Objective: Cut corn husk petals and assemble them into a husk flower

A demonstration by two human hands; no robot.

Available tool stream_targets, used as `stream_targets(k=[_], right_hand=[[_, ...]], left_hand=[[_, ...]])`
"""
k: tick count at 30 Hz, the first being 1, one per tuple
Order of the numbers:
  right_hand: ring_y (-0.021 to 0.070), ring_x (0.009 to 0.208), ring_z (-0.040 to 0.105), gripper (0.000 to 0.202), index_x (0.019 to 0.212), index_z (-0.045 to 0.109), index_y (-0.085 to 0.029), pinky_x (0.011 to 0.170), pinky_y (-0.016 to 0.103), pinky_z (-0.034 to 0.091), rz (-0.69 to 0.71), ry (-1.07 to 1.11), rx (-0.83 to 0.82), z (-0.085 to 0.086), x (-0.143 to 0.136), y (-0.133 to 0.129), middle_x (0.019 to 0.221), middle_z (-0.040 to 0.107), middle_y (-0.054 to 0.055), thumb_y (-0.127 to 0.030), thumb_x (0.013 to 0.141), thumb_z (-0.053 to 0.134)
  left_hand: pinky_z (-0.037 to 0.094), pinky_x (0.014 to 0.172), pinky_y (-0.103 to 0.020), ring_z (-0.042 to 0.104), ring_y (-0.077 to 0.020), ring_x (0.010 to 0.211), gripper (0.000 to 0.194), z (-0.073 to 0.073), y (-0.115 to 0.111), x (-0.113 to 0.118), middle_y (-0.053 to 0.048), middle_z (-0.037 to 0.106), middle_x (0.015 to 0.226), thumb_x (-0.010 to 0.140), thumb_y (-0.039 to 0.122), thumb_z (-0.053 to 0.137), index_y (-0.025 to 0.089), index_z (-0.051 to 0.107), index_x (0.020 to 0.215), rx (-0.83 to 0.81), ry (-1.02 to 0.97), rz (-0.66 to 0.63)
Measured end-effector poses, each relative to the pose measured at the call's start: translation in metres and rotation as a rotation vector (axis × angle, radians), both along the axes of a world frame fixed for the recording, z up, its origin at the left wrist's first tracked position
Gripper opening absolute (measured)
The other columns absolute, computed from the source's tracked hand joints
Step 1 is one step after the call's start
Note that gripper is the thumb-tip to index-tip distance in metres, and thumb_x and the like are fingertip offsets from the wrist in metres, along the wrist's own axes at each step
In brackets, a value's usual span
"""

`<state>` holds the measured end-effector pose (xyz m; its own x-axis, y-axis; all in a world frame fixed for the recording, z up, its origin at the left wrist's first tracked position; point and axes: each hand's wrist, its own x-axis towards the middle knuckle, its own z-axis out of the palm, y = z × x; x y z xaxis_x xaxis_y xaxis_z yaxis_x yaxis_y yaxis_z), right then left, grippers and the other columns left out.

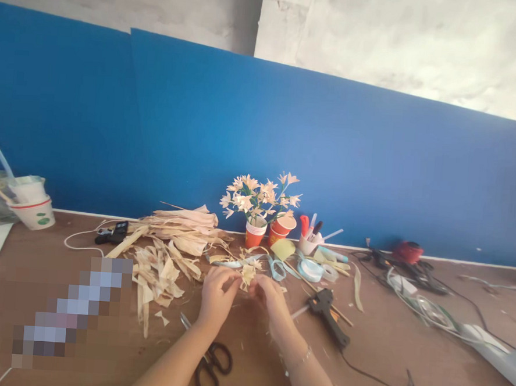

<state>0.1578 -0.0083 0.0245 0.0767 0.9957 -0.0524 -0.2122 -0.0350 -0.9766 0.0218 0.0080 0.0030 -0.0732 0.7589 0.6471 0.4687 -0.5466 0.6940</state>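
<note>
A small pale flower (248, 274), seemingly folded from dried corn husk, is held upright between my two hands above the table. My left hand (217, 292) pinches it from the left, thumb and forefinger curled together at its edge. On the other side, my right hand (270, 295) has its fingertips closed at the flower's lower right; the exact grip is partly hidden. Black-handled scissors (213, 365) lie beneath my left forearm, blades partly covered. Torn husk strips (161, 274) spread left of my hands. A black glue gun (329, 317) rests to the right.
Behind my hands, red paper cups (255, 235) hold finished-looking pale flowers (260, 196). Nearby are a pen cup (308, 244) and blue ribbon rolls (310, 270). A husk bundle (181, 229) lies back left. Cables and a power strip (493, 353) occupy the right, before a blue partition (330, 151).
</note>
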Motion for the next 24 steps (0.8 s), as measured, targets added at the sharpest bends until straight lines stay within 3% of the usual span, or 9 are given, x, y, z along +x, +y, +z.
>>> stream_targets(k=[5, 13, 18, 24], right_hand=[[0.0127, 0.06, 0.045, 0.024, 0.057, 0.057, -0.018, 0.061, 0.025, 0.035, 0.088, 0.015, 0.03, 0.0063, -0.003, -0.0068, 0.059, 0.054, -0.001, -0.037, 0.071, 0.063], [0.0118, 0.059, 0.044, 0.021, 0.053, 0.055, -0.017, 0.062, 0.025, 0.033, 0.073, -0.026, 0.025, 0.0024, -0.0035, -0.0045, 0.055, 0.052, -0.002, -0.03, 0.067, 0.065], [0.0117, 0.054, 0.044, 0.019, 0.055, 0.056, -0.017, 0.056, 0.024, 0.034, 0.108, 0.124, -0.082, 0.0037, -0.0023, -0.0034, 0.054, 0.052, -0.002, -0.033, 0.063, 0.064], [0.0096, 0.05, 0.046, 0.009, 0.061, 0.054, -0.017, 0.053, 0.021, 0.036, 0.193, 0.388, -0.352, 0.0041, 0.0036, -0.0003, 0.055, 0.051, -0.003, -0.024, 0.064, 0.059]], left_hand=[[0.048, 0.073, -0.034, 0.06, -0.0206, 0.078, 0.014, -0.0009, 0.0006, -0.0014, -0.004, 0.069, 0.076, 0.081, 0.021, 0.058, 0.022, 0.069, 0.073, 0.026, -0.024, -0.017], [0.049, 0.074, -0.035, 0.061, -0.0209, 0.08, 0.011, -0.0008, 0.0, -0.0005, -0.004, 0.069, 0.078, 0.078, 0.017, 0.058, 0.021, 0.068, 0.073, 0.027, -0.012, -0.025], [0.051, 0.08, -0.037, 0.063, -0.0213, 0.086, 0.013, 0.0005, -0.002, 0.0009, -0.005, 0.071, 0.088, 0.077, 0.018, 0.06, 0.021, 0.068, 0.086, -0.004, -0.041, -0.032], [0.054, 0.056, -0.027, 0.062, -0.013, 0.061, 0.023, -0.0064, -0.0023, 0.0052, -0.008, 0.069, 0.105, 0.078, 0.023, 0.058, 0.02, 0.067, 0.099, -0.159, -0.197, -0.168]])
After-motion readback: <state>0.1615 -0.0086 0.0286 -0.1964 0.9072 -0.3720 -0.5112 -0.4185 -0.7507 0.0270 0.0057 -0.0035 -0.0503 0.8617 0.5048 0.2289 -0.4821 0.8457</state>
